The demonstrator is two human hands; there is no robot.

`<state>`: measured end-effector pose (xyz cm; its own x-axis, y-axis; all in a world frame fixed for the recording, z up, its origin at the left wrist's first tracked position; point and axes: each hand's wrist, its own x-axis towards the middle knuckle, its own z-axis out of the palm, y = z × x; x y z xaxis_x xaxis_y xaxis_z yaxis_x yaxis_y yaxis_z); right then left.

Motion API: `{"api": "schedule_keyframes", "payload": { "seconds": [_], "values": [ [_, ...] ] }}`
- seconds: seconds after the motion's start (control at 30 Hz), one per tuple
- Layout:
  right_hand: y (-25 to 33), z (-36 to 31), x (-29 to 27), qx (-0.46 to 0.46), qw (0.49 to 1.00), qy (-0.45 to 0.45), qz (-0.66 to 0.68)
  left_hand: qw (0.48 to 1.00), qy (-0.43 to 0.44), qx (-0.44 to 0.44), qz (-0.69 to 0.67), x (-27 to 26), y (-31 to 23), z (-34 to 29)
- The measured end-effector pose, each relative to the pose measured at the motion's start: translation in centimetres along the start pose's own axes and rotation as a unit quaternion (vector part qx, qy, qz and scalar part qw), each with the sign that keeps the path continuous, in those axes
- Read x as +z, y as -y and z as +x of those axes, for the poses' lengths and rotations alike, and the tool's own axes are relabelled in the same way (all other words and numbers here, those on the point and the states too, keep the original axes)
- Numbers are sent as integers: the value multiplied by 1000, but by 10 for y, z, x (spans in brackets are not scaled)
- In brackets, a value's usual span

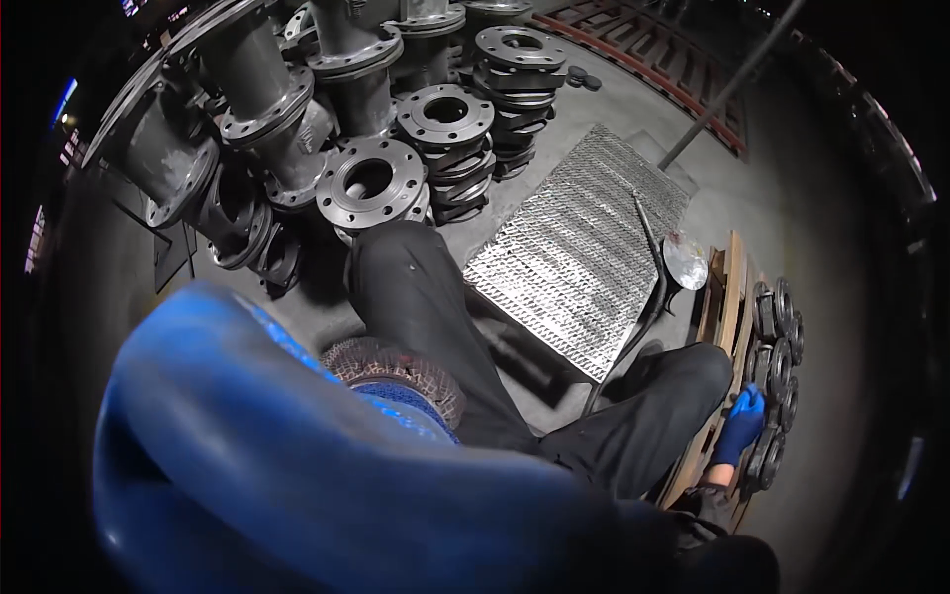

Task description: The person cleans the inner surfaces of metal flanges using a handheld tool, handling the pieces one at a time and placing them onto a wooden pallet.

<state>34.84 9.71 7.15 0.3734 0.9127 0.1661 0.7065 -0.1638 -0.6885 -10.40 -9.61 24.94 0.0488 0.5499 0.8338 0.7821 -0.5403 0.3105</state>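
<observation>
My left hand (297,426) in a blue glove is raised very close to the view, large and blurred. Its fingers cannot be made out, and a patterned sleeve cuff (396,376) shows behind the glove's knitted wrist. Down at the far right, my right hand (744,424), also blue-gloved, reaches past my knee to the dark round metal fittings (780,356). Its fingers are bunched together beside one of them; what they hold, if anything, is hidden. The fittings stand in rows along a wooden pallet (720,297).
A bright ridged metal plate (584,247) lies ahead of my knees, with a dark cable or hose (651,238) along its right side. Stacked flanges (445,117) and large flanged pipes (262,99) crowd the left. A slanting pole (732,84) rises behind the plate, near a reddish pallet (643,49).
</observation>
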Motion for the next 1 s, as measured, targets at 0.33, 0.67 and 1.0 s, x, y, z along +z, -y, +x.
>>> {"api": "schedule_keyframes", "payload": {
  "seconds": [0.33,0.67,1.0],
  "values": [
    [191,26,45,-508,849,-111,-94,1000,-11,-10,-11,121,128,67],
    [173,27,151,-405,899,122,-111,884,248,-217,331,216,429,139],
    [185,32,136,-357,911,205,-24,895,298,-313,108,243,560,148]
  ]
}}
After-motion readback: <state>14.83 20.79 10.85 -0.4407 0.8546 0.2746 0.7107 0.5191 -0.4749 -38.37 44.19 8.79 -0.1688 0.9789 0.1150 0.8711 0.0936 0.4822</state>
